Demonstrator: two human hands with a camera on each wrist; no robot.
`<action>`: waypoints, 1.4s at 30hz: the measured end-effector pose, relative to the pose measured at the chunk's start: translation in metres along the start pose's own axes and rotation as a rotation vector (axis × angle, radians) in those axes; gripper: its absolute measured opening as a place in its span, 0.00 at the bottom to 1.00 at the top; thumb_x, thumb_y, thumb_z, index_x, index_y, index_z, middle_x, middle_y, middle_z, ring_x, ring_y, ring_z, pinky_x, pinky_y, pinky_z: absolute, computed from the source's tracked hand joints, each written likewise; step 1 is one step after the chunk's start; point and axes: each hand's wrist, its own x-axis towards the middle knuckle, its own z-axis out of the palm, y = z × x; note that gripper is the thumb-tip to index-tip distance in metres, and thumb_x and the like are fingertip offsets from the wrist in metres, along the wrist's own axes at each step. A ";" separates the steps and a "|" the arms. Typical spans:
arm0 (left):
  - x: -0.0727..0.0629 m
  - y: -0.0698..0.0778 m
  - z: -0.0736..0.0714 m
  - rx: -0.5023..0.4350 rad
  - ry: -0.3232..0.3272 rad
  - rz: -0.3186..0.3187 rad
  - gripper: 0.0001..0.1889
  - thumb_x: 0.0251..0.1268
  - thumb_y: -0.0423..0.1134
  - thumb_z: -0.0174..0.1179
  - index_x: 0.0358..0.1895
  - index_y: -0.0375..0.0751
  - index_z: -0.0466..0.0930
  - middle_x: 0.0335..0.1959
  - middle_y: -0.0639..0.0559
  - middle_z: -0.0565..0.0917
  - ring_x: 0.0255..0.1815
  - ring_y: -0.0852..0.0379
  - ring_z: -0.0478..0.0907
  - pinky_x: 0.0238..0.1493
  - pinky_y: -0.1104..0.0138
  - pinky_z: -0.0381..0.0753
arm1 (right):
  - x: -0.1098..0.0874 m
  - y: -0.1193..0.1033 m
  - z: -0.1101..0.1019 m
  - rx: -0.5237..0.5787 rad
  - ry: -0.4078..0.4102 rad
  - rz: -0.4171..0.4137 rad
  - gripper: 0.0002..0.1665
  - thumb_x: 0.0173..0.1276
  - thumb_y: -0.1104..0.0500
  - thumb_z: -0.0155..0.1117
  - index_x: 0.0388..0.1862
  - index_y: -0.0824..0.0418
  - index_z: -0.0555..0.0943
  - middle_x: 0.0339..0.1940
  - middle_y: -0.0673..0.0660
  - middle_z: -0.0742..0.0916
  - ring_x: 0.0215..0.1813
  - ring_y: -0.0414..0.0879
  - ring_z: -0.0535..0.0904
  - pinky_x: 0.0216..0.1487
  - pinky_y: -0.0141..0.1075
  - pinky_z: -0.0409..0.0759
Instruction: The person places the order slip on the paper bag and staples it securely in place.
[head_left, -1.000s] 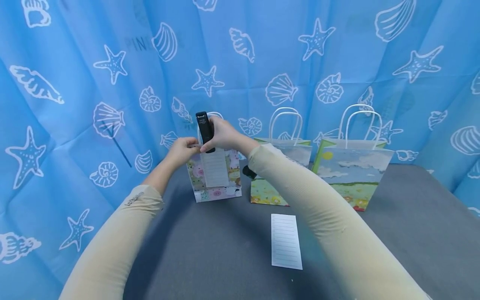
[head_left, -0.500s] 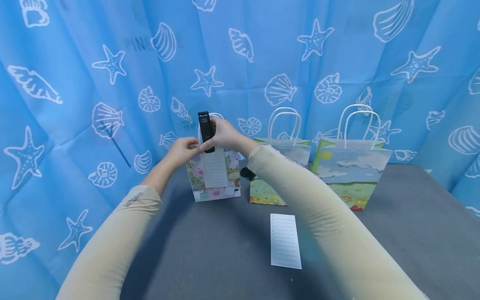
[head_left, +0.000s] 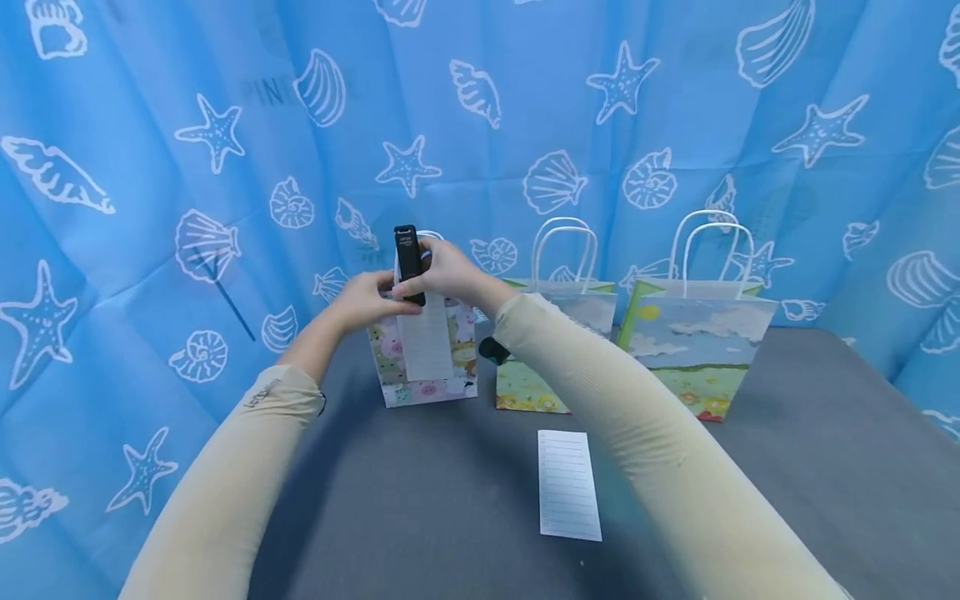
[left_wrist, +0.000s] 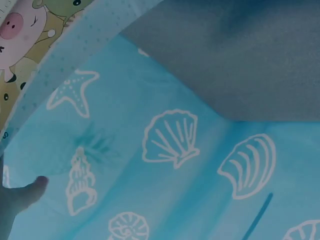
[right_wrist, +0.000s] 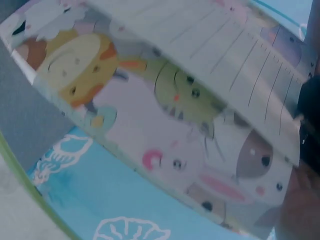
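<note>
In the head view, a paper gift bag with cartoon animals (head_left: 462, 333) stands upright, a lined paper strip (head_left: 427, 346) hanging down its front. My right hand (head_left: 453, 273) grips a black stapler (head_left: 407, 254), held upright at the bag's top edge over the strip's upper end. My left hand (head_left: 362, 302) holds the bag's top left edge, its thumb across the front by the stapler's lower end; its other fingertips are partly hidden. The right wrist view shows the strip (right_wrist: 225, 55) standing off the bag's surface along its lower part, the stapler (right_wrist: 311, 105) dark at the right edge.
Two landscape-printed gift bags with white handles, a middle one (head_left: 525, 385) and a right one (head_left: 697, 333), stand along the back. A second lined paper strip (head_left: 567, 483) lies on the grey table (head_left: 420, 500). Behind hangs a blue seashell curtain (head_left: 480, 158).
My left thumb has stretched further right across the front, toward the stapler's lower end. The stapler and right hand stay at the bag's top. The whole view has shifted slightly.
</note>
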 end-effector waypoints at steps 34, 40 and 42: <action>-0.003 -0.019 0.002 0.402 0.157 0.109 0.15 0.64 0.45 0.65 0.42 0.36 0.81 0.39 0.40 0.82 0.51 0.41 0.74 0.67 0.35 0.37 | -0.016 -0.006 -0.002 0.408 0.147 0.011 0.38 0.65 0.59 0.69 0.69 0.64 0.62 0.57 0.63 0.78 0.58 0.54 0.77 0.55 0.40 0.76; -0.001 -0.019 -0.003 0.344 0.147 0.100 0.12 0.65 0.44 0.64 0.32 0.39 0.76 0.28 0.45 0.79 0.37 0.44 0.75 0.64 0.32 0.41 | -0.043 -0.021 -0.019 0.511 0.233 0.030 0.38 0.65 0.57 0.68 0.69 0.64 0.63 0.58 0.63 0.79 0.57 0.54 0.76 0.54 0.46 0.76; -0.002 -0.019 -0.004 0.334 0.145 0.097 0.12 0.66 0.44 0.64 0.36 0.38 0.78 0.33 0.43 0.81 0.42 0.42 0.75 0.63 0.32 0.40 | -0.056 -0.024 -0.026 0.526 0.243 0.027 0.36 0.67 0.57 0.66 0.69 0.64 0.64 0.58 0.63 0.79 0.56 0.54 0.76 0.54 0.47 0.76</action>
